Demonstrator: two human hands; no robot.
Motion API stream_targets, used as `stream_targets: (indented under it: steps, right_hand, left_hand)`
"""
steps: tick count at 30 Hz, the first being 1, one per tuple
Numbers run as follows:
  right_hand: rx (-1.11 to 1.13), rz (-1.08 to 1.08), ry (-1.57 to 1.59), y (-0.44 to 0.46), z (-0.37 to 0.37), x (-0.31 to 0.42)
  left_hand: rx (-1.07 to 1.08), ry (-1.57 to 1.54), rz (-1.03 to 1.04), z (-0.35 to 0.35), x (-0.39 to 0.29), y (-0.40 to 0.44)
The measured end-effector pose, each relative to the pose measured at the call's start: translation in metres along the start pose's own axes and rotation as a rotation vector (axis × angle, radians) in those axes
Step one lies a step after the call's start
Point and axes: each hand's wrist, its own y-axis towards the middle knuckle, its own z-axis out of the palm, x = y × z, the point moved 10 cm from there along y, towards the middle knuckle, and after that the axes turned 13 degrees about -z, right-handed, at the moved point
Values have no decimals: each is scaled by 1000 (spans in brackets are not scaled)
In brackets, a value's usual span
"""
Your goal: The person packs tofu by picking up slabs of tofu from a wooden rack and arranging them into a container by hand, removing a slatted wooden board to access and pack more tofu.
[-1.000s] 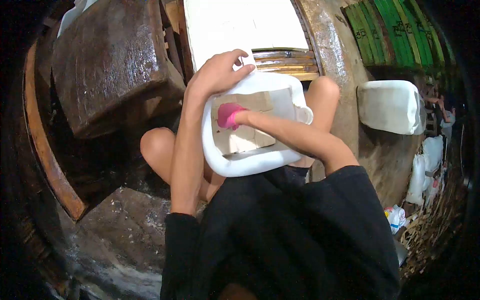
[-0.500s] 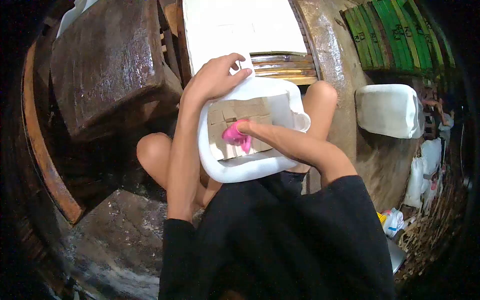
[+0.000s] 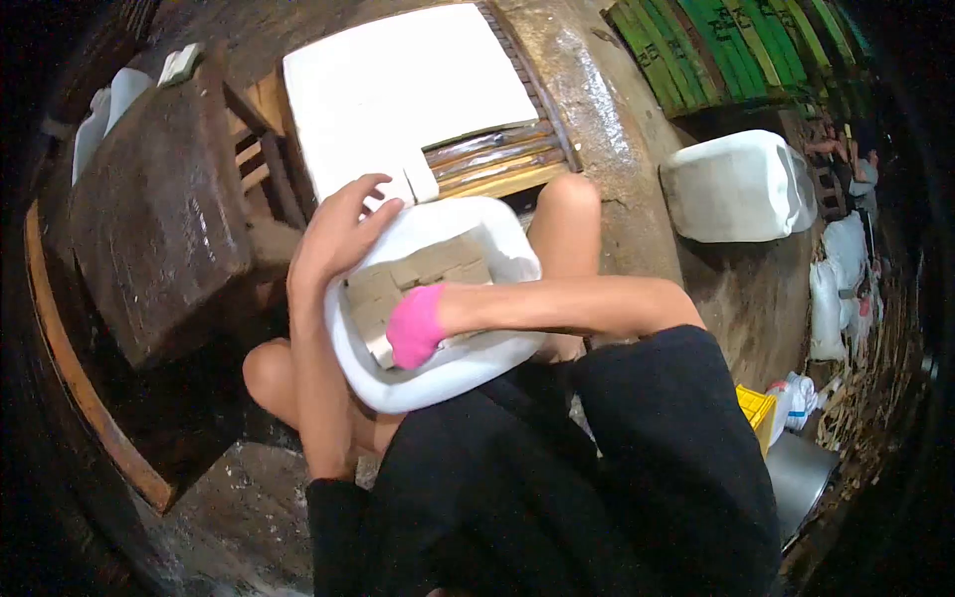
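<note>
A white plastic tub [image 3: 350, 368], which looks like a cut-down jerrycan, sits between my knees. Greyish-beige blocks [image 3: 428, 264], tofu-like in look, lie inside it. My right hand [image 3: 416, 326], in a pink glove, reaches down onto the blocks; its fingers are hidden beneath the glove's back, beside a pale block edge. My left hand [image 3: 348, 224] is bare, over the tub's far left rim, thumb and fingers apart. Its fingertips are at a small white block [image 3: 422, 181] by the corner of a large white tofu-like slab [image 3: 398, 90]; contact is unclear.
Bamboo slats [image 3: 502, 159] lie under the slab. A dark wooden block [image 3: 159, 219] stands left. To the right are a white jerrycan [image 3: 731, 189], green slats [image 3: 736, 50], white bags [image 3: 836, 289], a yellow crate [image 3: 756, 413] and a metal pot [image 3: 799, 478].
The view has shifted, so the slab and tub appear further left and turned. My gloved right hand has moved toward the tub's near left side. My left hand stays by the slab's corner.
</note>
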Motion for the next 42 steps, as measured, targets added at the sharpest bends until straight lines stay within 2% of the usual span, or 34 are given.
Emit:
stream_targets:
  steps: [2, 3, 5, 6, 7, 8, 9, 11, 13, 14, 16, 19, 22, 24, 25, 28, 29, 34, 35, 38, 39, 40, 42]
  right_hand:
    - [11, -212, 123, -66, -50, 53]
    - [-85, -323, 283, -108, -88, 60]
    - [-474, -405, 635, -184, -158, 15]
    - [-795, -353, 1019, -222, -182, -49]
    - [-1120, -318, 960, -263, -208, -120]
    - [-1476, -108, 852, -305, -213, -206]
    - [-1534, 83, 535, -324, -213, -279]
    - [-1544, 625, -74, -362, -204, -417]
    - [-1236, 1016, -370, -321, -186, -447]
    - [-1317, 1016, -428, -299, -179, -390]
    - [-1585, 768, -267, -282, -183, -374]
    - [-1862, 104, 517, -275, -181, -425]
    - [-1437, 3, 1238, -277, -193, -451]
    - [-1130, -35, 1544, -272, -195, -374]
    - [-1059, -125, 1629, -264, -199, -422]
    - [-779, -346, 1704, -233, -207, -341]
    - [-921, -373, 1713, -227, -209, -351]
    - [-1292, -481, 1692, -241, -186, -308]
    - [-1335, -576, 1716, -253, -177, -344]
    - [-1300, -659, 1686, -293, -165, -309]
    - [-1407, -620, 1528, -318, -164, -313]
    - [-1099, -751, 1517, -307, -168, -233]
    - [-1179, -693, 1462, -315, -164, -167]
  left_hand:
    - [-21, 60, -18, -1, -5, 2]
    - [-25, 91, -36, 1, -4, 0]
    - [60, 119, -97, 10, -2, 6]
    - [101, 136, -133, 14, 0, 7]
    - [72, 191, -148, 12, 1, 8]
    - [63, 209, -169, 10, -1, 8]
    - [51, 220, -196, 9, -1, 7]
    - [-31, 231, -256, 4, -6, 3]
    - [-133, 305, -242, 2, -15, 4]
    - [-153, 373, -259, -1, -13, -1]
    - [-170, 342, -284, -7, -23, 0]
    - [-236, 339, -229, -4, -16, -1]
    - [-265, 337, -244, -13, -18, -2]
    - [-253, 332, -289, -13, -16, -4]
    - [-260, 326, -313, -14, -16, -6]
    - [-361, 295, -167, -17, -16, -8]
    - [-361, 291, -165, -18, -15, -8]
    - [-355, 304, -111, -16, -6, -6]
    - [-387, 369, -62, -14, -3, -5]
    - [-316, 313, -136, -14, -3, -5]
    - [-312, 306, -127, -12, -1, -4]
    - [-304, 297, -109, -11, 2, -2]
    - [-304, 245, -82, -10, 6, -1]
